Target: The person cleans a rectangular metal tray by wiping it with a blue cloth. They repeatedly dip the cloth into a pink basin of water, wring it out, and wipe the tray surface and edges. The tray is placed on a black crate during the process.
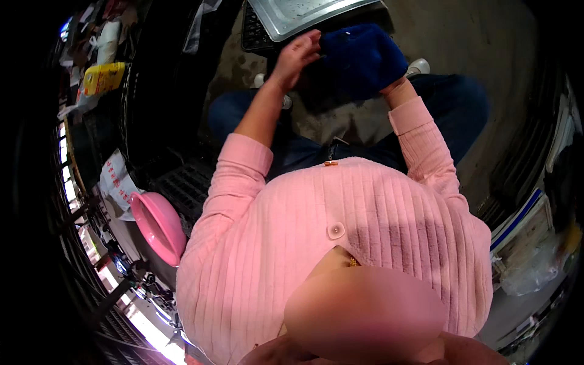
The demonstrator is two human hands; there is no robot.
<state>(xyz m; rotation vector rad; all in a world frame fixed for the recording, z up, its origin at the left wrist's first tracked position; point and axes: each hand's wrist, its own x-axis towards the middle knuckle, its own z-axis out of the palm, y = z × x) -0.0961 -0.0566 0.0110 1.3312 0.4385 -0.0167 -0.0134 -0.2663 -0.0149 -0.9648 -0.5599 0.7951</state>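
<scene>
**Blue mitt going on over the right hand**

Concrete floor (pixel 486 36), grey and stained, fills the background, with dark racks and crates crowding the left side. I'm looking down from the head camera past a pink ribbed cardigan (pixel 316 243) and dark blue trousers (pixel 462 103). Off to my left a pink plastic basin (pixel 159 226) stands tilted on its edge near a slatted black crate (pixel 182 185).

Farther out, both forearms rise toward a thick blue mitt (pixel 364 58). The right hand (pixel 389 82) is buried inside it up to the wrist, so I cannot tell how its fingers lie. The left hand (pixel 296 56) is bare, its fingertips pressed together in a pinch on the mitt's left edge.

I judge the step in hand to be seating the mitt. Next I'd expect a firm tug toward the wrist, then a release. Beyond the hands, a metal tray (pixel 304 15) with a perforated face rests on a dark crate.
</scene>
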